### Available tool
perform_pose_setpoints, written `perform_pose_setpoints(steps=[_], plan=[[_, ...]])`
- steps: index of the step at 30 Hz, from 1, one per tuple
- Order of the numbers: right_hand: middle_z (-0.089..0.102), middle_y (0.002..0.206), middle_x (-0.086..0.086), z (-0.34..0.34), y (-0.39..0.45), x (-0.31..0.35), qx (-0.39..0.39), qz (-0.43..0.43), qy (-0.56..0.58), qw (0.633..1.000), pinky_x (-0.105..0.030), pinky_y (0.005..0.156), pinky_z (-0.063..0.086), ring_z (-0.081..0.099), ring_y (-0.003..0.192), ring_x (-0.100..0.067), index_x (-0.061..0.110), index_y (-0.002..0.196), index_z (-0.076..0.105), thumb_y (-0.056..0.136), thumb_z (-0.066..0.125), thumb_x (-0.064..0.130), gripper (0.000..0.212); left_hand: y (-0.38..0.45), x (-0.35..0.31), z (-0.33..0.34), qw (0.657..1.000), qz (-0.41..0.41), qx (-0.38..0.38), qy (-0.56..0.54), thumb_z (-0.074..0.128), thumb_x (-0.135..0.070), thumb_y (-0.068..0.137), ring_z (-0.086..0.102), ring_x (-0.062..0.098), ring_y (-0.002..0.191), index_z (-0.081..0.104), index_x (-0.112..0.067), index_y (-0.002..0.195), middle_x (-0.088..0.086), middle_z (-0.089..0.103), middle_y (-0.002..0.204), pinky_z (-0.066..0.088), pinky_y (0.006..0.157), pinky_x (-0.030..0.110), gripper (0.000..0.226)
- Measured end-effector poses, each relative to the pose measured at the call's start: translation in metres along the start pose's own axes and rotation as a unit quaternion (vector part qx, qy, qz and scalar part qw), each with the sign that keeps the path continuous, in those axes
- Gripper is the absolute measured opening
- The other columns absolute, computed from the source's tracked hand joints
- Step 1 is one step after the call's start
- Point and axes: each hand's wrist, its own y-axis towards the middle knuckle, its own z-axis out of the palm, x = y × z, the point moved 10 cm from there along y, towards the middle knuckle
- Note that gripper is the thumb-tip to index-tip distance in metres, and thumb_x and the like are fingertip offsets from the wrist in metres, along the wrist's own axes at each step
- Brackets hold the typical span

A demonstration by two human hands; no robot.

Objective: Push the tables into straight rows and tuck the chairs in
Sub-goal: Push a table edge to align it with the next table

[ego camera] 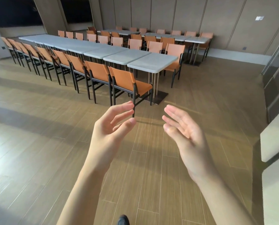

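A long row of pale grey tables (151,63) runs from the middle toward the far left, with orange chairs along both sides. The nearest orange chair (125,80) stands at the row's right end, its seat partly under the end table. My left hand (114,124) and my right hand (182,127) are raised over the wooden floor in front of that chair, palms facing each other, fingers relaxed, holding nothing. Neither hand touches any furniture.
A second row of grey tables (195,40) with orange chairs stands by the back wall. White table edges (273,143) jut in at the right. Wooden floor (38,143) lies between me and the near row. A dark shoe tip (123,220) shows at the bottom.
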Motion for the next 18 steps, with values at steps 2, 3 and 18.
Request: perform_pose_setpoints(steps=[2, 3, 18], plan=[[0.061, 0.137, 0.017, 0.013, 0.027, -0.009, -0.002, 0.004, 0.003, 1.0, -0.033, 0.107, 0.048, 0.058, 0.125, 0.0, 0.026, 0.138, 0.056, 0.096, 0.065, 0.02, 0.044, 0.025, 0.011, -0.011, 1.0, -0.001, 0.004, 0.005, 0.067, -0.022, 0.088, 0.065, 0.008, 0.121, 0.068, -0.024, 0.118, -0.015, 0.069, 0.128, 0.052, 0.089, 0.014, 0.03], [0.061, 0.137, 0.017, 0.02, 0.041, -0.014, -0.004, 0.008, 0.005, 1.0, -0.033, 0.107, 0.049, 0.058, 0.124, 0.0, 0.025, 0.138, 0.056, 0.097, 0.064, 0.017, 0.043, 0.037, 0.017, -0.017, 1.0, -0.004, 0.006, 0.009, 0.067, -0.021, 0.089, 0.065, 0.008, 0.121, 0.069, -0.026, 0.118, -0.015, 0.069, 0.128, 0.052, 0.088, 0.014, 0.029], [0.065, 0.132, 0.012, 0.136, 0.231, -0.067, 0.0, 0.036, 0.041, 0.999, -0.039, 0.106, 0.05, 0.061, 0.122, -0.006, 0.026, 0.13, 0.062, 0.096, 0.061, 0.012, 0.037, 0.213, 0.097, -0.137, 0.997, -0.062, -0.021, 0.049, 0.067, -0.03, 0.086, 0.066, 0.005, 0.118, 0.069, -0.031, 0.118, -0.011, 0.072, 0.121, 0.048, 0.105, 0.043, 0.031]])
